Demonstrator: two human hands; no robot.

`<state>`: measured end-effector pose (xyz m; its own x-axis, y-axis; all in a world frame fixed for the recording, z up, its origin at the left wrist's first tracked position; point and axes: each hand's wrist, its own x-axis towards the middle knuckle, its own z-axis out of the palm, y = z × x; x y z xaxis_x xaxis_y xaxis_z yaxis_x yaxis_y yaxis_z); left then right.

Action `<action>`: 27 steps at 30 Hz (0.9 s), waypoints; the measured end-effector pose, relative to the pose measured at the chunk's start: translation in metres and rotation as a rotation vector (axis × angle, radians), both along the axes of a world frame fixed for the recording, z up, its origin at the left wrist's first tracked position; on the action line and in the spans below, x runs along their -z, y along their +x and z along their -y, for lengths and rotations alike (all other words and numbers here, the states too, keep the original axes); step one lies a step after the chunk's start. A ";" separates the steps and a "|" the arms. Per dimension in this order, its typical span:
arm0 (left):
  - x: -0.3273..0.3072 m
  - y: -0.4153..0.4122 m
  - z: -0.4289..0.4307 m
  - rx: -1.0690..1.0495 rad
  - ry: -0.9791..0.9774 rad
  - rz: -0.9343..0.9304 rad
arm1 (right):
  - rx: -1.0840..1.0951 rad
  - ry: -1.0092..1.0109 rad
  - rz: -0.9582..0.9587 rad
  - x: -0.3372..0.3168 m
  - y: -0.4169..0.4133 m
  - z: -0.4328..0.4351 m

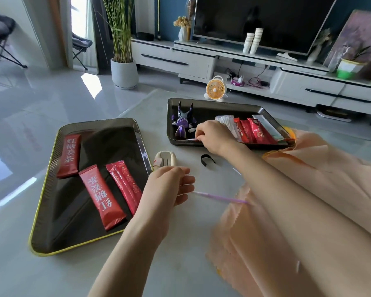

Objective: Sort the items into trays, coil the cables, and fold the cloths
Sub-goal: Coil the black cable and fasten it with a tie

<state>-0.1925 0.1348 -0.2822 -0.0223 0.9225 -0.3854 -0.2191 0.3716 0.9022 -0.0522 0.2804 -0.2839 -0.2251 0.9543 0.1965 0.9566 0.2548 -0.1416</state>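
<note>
Cloth (266,243): peach, rumpled on the desk (180,271), near right, under the right forearm.
Left grip (169,185): fingers curled, pinching one end of a purple stick (221,198) that reaches the cloth's edge.
Near tray (69,224): left side, three red sachets (101,198) lying flat.
Between trays: white clip (165,160), black strap (207,159).
Right grip (214,136): fingertips pinching a pale strip (191,139) at the far tray's near rim.
Far tray (219,108): purple toy (183,123), more sachets (251,130).
</note>
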 end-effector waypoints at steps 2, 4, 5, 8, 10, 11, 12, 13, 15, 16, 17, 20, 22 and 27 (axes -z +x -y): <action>0.002 -0.001 0.000 0.014 -0.002 -0.010 | -0.026 -0.018 0.004 0.006 -0.004 -0.001; 0.002 0.001 0.000 0.033 0.004 -0.027 | -0.044 -0.035 -0.034 0.007 -0.003 0.001; 0.002 0.001 0.000 0.043 0.008 -0.036 | -0.041 -0.034 -0.095 0.005 0.000 0.003; -0.001 0.004 0.002 0.068 0.010 -0.041 | 0.017 -0.031 -0.302 -0.003 0.021 0.019; -0.003 0.005 0.004 0.080 0.008 -0.036 | 0.051 -0.105 -0.340 -0.008 0.040 0.035; -0.004 0.005 0.006 0.086 0.005 -0.033 | 0.060 -0.171 -0.325 -0.010 0.050 0.046; -0.006 0.007 0.007 0.092 0.004 -0.032 | 0.071 -0.241 -0.296 -0.011 0.060 0.058; -0.006 0.008 0.008 0.095 0.004 -0.032 | 0.090 -0.299 -0.250 -0.011 0.069 0.069; -0.007 0.012 0.011 0.108 0.002 -0.033 | 0.142 -0.360 -0.104 -0.010 0.083 0.095; -0.008 0.014 0.012 0.116 0.001 -0.036 | 0.164 -0.384 -0.045 -0.009 0.088 0.105; -0.008 0.017 0.014 0.126 0.002 -0.040 | 0.178 -0.414 -0.007 -0.007 0.093 0.115; -0.008 0.021 0.018 0.132 0.005 -0.054 | 0.165 -0.433 0.058 0.001 0.095 0.131; -0.008 0.022 0.020 0.129 0.005 -0.057 | 0.170 -0.363 0.095 0.005 0.094 0.134; -0.008 0.025 0.024 0.132 0.014 -0.055 | 0.192 -0.196 0.026 -0.009 0.091 0.123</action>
